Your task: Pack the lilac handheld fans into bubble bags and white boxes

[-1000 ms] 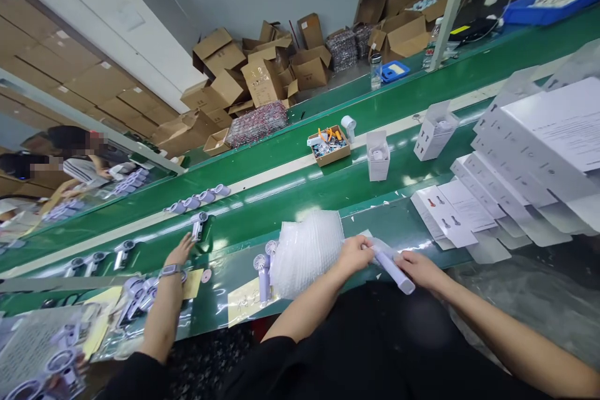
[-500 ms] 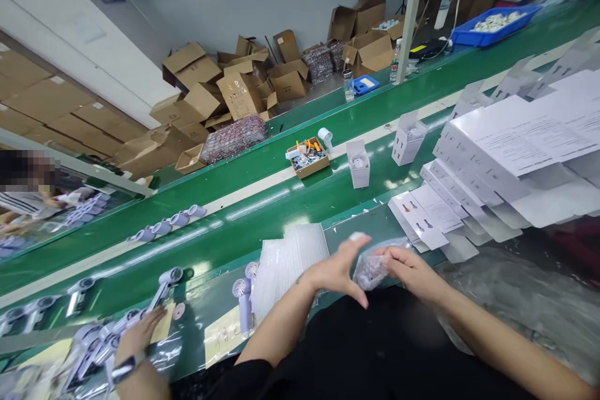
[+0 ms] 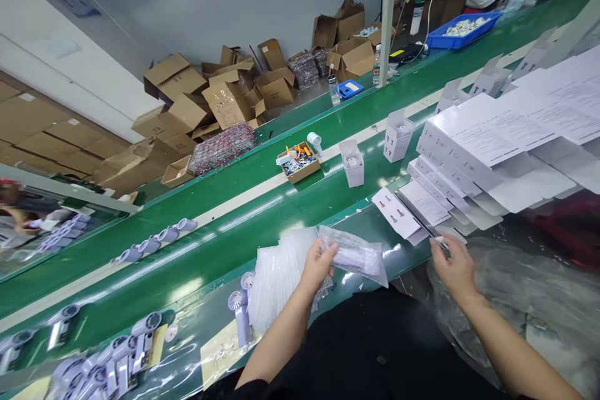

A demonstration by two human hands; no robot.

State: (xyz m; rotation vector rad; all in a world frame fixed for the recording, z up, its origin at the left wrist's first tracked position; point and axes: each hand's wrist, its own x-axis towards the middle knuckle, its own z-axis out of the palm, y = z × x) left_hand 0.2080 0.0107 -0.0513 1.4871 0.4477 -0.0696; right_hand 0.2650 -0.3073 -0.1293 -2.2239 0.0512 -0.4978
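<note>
My left hand (image 3: pixel 317 265) pinches one end of a clear bag with a lavender handheld fan (image 3: pixel 359 258) inside, held over the near edge of the bench. On the right, my right hand (image 3: pixel 454 267) has its thumb and fingers closed on the edge of a flat white carton (image 3: pixel 394 215) at the front of the carton stack. Just left of the bagged fan lies a fanned pile of white foam sleeves (image 3: pixel 276 284). Beside that pile rest two bare lavender fans (image 3: pixel 241 319), one partly hidden behind the other.
The stack of flat white cartons (image 3: pixel 510 131) covers the right side. Open white boxes (image 3: pixel 352 165) and a small carton of parts (image 3: pixel 302 170) stand on the green conveyor (image 3: pixel 244 225). More lavender fans (image 3: pixel 107 365) lie heaped at lower left. Clear plastic sheeting (image 3: pixel 497 300) hangs at right.
My left hand has taken the bagged fan and moved left with it. My right hand has let it go and moved right to the carton. Another person's hand has left the fan heap.
</note>
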